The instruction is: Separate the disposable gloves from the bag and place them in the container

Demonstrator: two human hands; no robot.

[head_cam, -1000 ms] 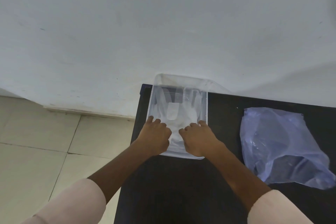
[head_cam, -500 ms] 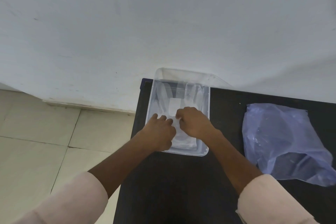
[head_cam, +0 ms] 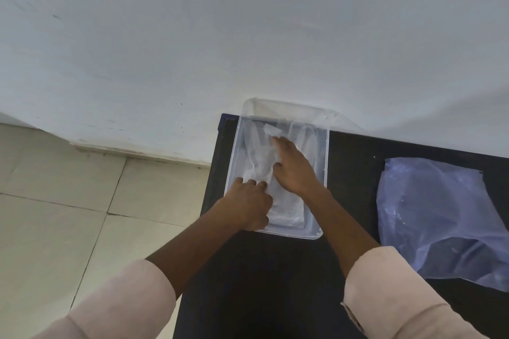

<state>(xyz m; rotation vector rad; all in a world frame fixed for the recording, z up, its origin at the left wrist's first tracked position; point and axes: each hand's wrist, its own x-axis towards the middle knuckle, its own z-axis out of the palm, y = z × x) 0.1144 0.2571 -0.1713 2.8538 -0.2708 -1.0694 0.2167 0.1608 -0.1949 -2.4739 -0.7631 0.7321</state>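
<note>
Filmy gloves (head_cam: 261, 170) in clear container (head_cam: 327, 162)

Our right hand (head_cam: 294, 170) and left hand (head_cam: 249, 205) cover much of the clear gloves (head_cam: 287, 209) in the container (head_cam: 322, 173), so we cannot count the layers or make out what our fingertips grip. The bag (head_cam: 438, 217) runs off the right edge, its contents unreadable, and our sleeves (head_cam: 399, 294) leave the bottom edge.
</note>
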